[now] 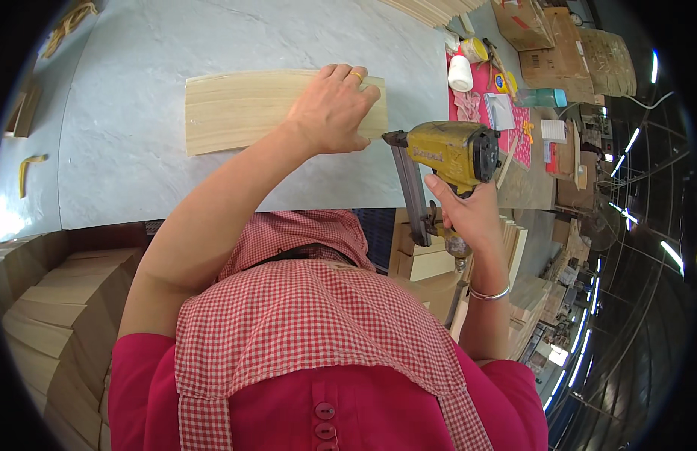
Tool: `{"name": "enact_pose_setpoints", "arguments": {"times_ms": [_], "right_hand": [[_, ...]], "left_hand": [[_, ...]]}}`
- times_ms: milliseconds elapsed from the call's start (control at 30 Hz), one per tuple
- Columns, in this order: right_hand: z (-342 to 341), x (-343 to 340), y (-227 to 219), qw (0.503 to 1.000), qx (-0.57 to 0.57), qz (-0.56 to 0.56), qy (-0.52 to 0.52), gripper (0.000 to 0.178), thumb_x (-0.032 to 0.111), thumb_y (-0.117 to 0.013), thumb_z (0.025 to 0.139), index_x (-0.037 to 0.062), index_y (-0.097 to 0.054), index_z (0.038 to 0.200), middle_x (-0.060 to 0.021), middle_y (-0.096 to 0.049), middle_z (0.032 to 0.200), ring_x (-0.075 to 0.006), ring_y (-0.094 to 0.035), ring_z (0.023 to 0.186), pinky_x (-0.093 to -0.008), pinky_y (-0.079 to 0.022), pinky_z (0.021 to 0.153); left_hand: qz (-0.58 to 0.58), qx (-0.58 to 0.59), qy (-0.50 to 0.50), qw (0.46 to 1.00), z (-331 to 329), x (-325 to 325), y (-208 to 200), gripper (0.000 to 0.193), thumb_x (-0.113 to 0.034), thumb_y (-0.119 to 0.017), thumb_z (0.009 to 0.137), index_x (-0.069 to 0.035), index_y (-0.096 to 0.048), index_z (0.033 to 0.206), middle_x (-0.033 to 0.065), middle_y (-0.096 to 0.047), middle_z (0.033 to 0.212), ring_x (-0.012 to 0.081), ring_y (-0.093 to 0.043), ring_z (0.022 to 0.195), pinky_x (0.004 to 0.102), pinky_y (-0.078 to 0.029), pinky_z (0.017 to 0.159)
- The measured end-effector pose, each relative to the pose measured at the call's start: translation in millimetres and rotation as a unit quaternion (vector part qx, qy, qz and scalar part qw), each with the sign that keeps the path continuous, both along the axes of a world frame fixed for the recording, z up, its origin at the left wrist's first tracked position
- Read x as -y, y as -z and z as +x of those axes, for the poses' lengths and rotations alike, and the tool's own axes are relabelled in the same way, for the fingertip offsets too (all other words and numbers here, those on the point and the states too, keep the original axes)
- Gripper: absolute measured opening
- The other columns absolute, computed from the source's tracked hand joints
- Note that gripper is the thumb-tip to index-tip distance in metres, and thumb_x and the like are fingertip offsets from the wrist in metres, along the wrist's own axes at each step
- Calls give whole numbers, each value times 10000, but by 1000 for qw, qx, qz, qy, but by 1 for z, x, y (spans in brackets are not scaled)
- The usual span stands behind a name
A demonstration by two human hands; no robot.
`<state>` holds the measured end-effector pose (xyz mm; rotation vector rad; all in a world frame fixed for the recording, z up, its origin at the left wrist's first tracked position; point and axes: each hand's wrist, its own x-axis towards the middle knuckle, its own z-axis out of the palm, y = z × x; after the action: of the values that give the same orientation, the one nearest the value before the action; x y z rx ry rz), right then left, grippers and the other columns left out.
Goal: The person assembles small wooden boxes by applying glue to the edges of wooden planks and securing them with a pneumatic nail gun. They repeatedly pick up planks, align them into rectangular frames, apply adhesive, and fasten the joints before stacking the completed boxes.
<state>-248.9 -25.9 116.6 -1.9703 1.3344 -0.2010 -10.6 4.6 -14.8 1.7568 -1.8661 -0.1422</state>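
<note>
Pale and marbled, the worktop (123, 180) spreads in front of us. Nearest, we see our own pink shirt (296, 413) and red-and-white checked apron (311, 316). To our left, below the worktop's level, wooden pieces (59, 308) stand in rows.

Our right hand (472, 214), with a silver bangle (489, 293) at the wrist, has its fingers closed around the handle of a yellow nail gun (442, 143), the thumb lying up along its side. The gun's dark nose is right by the board's near right corner; we cannot tell whether it touches.

Our left hand (330, 109) lies over the right part of the board (236, 109), gripping it across its width, fingers at the far edge and thumb at the near one. The board rests flat on the worktop, its long side running left to right.

Farther off to the right, a pink cloth (523, 150) carries a white bottle (460, 75) and a yellow tin (475, 49). Beyond it we see brown cartons (559, 60) and lit tubes (672, 258).
</note>
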Motion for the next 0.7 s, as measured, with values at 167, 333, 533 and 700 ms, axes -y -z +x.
{"name": "enact_pose_setpoints", "arguments": {"times_ms": [167, 333, 533, 700], "right_hand": [[12, 13, -11, 998, -28, 15, 46, 293, 266, -798, 914, 34, -630, 853, 34, -540, 596, -50, -485, 461, -241, -397, 418], [26, 24, -8, 999, -29, 6, 25, 297, 283, -794, 917, 41, -635, 848, 31, -539, 591, -53, -484, 450, -239, -403, 417], [30, 26, -3, 999, -11, 16, 29, 310, 293, -793, 916, 41, -635, 827, 24, -542, 589, -59, -487, 444, -240, -406, 415], [37, 27, -10, 998, -19, 36, 38, 304, 284, -788, 916, 38, -634, 826, 23, -537, 573, -64, -479, 428, -240, -399, 414]], "left_hand": [[4, -1, 0, 1000, 0, 0, 0, 580, -361, -844, 678, -24, -639, 1102, 265, -554, 1371, 366, -536, 1245, 453, -406, 1097], [6, -1, 0, 1000, 0, 1, 1, 585, -371, -836, 681, -33, -637, 1114, 261, -555, 1369, 364, -532, 1249, 448, -402, 1098], [18, 3, -1, 1000, 0, 1, -1, 573, -369, -830, 689, -35, -637, 1113, 256, -550, 1378, 361, -522, 1264, 447, -391, 1108], [32, -1, 0, 999, 0, 0, -4, 561, -367, -826, 699, -34, -642, 1110, 245, -542, 1393, 354, -506, 1291, 448, -376, 1127]]}}
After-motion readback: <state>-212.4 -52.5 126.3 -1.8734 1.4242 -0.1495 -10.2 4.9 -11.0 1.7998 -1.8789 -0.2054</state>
